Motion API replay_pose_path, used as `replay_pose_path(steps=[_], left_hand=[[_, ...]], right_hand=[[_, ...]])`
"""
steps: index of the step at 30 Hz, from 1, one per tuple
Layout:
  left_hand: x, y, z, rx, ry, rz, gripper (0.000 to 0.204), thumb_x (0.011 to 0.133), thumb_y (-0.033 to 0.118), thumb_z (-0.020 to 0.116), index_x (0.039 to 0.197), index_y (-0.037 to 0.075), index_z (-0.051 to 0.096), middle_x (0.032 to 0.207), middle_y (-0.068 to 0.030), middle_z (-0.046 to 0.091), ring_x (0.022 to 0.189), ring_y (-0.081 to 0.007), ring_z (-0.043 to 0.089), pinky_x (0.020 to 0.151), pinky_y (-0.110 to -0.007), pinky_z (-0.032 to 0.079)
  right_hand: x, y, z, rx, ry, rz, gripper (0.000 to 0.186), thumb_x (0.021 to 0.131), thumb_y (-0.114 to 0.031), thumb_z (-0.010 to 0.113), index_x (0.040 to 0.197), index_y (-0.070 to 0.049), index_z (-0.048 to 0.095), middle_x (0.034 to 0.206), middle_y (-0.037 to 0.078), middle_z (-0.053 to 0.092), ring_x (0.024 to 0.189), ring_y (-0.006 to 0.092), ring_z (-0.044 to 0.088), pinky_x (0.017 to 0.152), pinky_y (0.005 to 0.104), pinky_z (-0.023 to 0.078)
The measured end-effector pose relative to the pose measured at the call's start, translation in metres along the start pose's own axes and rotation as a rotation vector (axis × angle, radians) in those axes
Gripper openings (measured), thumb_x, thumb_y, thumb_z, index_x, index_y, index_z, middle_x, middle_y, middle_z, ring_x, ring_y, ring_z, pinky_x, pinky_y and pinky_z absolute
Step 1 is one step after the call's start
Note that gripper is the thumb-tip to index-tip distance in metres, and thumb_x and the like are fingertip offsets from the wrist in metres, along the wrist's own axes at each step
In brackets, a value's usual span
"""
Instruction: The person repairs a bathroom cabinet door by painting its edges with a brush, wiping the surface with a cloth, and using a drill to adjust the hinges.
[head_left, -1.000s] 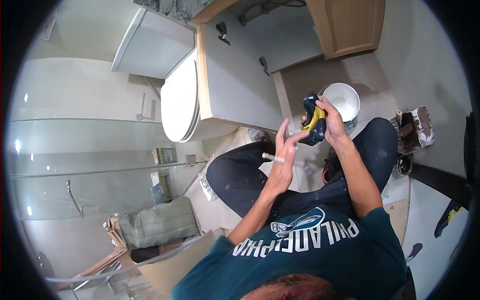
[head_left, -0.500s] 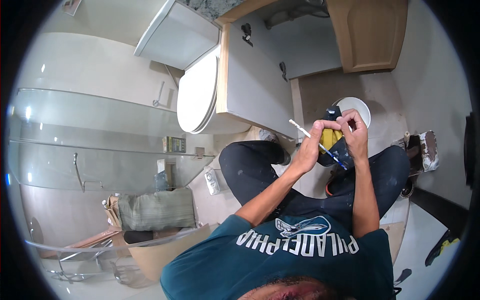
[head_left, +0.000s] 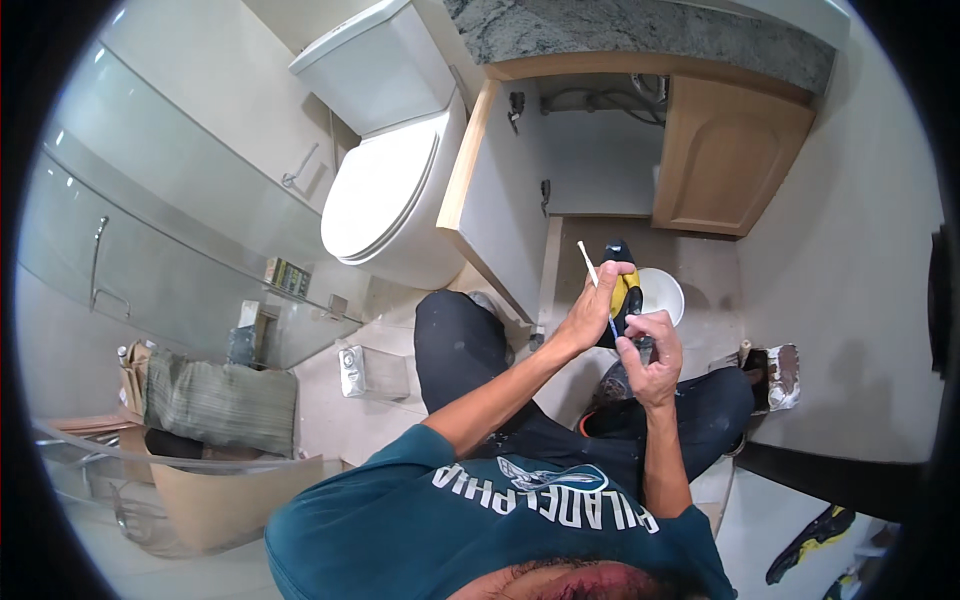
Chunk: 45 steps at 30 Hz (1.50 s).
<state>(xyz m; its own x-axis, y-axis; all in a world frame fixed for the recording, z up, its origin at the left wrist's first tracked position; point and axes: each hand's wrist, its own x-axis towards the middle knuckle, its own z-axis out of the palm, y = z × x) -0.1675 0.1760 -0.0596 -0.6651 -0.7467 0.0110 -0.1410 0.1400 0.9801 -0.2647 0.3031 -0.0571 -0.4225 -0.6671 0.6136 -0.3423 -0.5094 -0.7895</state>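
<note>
My left hand is closed round a thin stick with a white upper end; a blue lower end shows below the hand. Close on its right, my right hand has its fingers bent and its thumb apart, with nothing visible between them. Behind and between both hands is a black and yellow object, partly covered by them, so its kind does not show plainly. A white round bucket stands just beyond, to its right.
An open cabinet door stands left of the hands, beside the toilet. The second cabinet door is at the far right. A paint-smeared container sits by my right knee. A clear box lies on the floor at left.
The view has shifted, showing more of the cabinet and counter. My right hand has come away from the left one and moved nearer to me. The stick now stands more upright.
</note>
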Motion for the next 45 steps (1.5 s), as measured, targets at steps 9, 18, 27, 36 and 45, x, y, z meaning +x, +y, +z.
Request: replay_pose_path(steps=[9,18,27,36,45], left_hand=[[-0.023,0.037,0.002,0.258,-0.099,0.115,0.076,0.104,0.063,0.016,0.136,0.002,0.047,0.121,-0.0217,0.046,0.117,-0.0354,0.049,0.107,-0.041,0.036],[-0.061,-0.006,-0.042,0.043,-0.006,-0.065,0.040,0.091,0.041,0.073,0.086,0.008,0.050,0.077,-0.0016,0.055,0.073,-0.0118,0.052,0.067,-0.030,0.045],[-0.077,-0.109,-0.066,-0.290,0.327,-0.455,0.027,0.087,0.020,0.077,0.084,0.012,0.051,0.067,0.0045,0.050,0.052,-0.0039,0.045,0.044,-0.024,0.035],[-0.111,-0.104,-0.039,0.212,0.138,-0.167,0.038,0.087,0.029,0.075,0.109,0.005,0.056,0.083,-0.0123,0.064,0.076,-0.0254,0.063,0.071,-0.038,0.049],[-0.128,-0.102,-0.026,0.447,-0.246,-0.117,0.044,0.088,0.033,0.072,0.117,0.004,0.056,0.092,-0.0221,0.068,0.089,-0.0403,0.067,0.082,-0.044,0.051]], right_hand=[[-0.015,-0.002,0.006,0.061,0.012,0.229,0.015,0.087,0.008,0.066,0.097,-0.002,0.060,0.093,0.007,0.063,0.069,0.0127,0.062,0.060,0.0246,0.050],[-0.003,-0.018,-0.055,0.826,0.250,0.327,0.031,0.102,-0.014,0.046,0.126,0.004,0.056,0.111,0.016,0.063,0.092,0.0205,0.064,0.074,0.0329,0.056],[0.022,0.038,-0.132,0.847,0.241,0.226,0.044,0.095,-0.003,0.060,0.139,-0.007,0.054,0.127,0.009,0.061,0.112,0.0187,0.057,0.091,0.0342,0.047],[0.009,0.051,-0.116,0.441,0.469,0.373,0.034,0.104,-0.026,0.057,0.128,-0.003,0.056,0.097,0.001,0.061,0.089,0.0105,0.055,0.078,0.0284,0.042],[0.009,0.044,-0.123,0.572,0.639,0.408,0.025,0.105,-0.031,0.054,0.100,-0.007,0.058,0.085,0.003,0.060,0.078,0.0146,0.050,0.070,0.0300,0.039]])
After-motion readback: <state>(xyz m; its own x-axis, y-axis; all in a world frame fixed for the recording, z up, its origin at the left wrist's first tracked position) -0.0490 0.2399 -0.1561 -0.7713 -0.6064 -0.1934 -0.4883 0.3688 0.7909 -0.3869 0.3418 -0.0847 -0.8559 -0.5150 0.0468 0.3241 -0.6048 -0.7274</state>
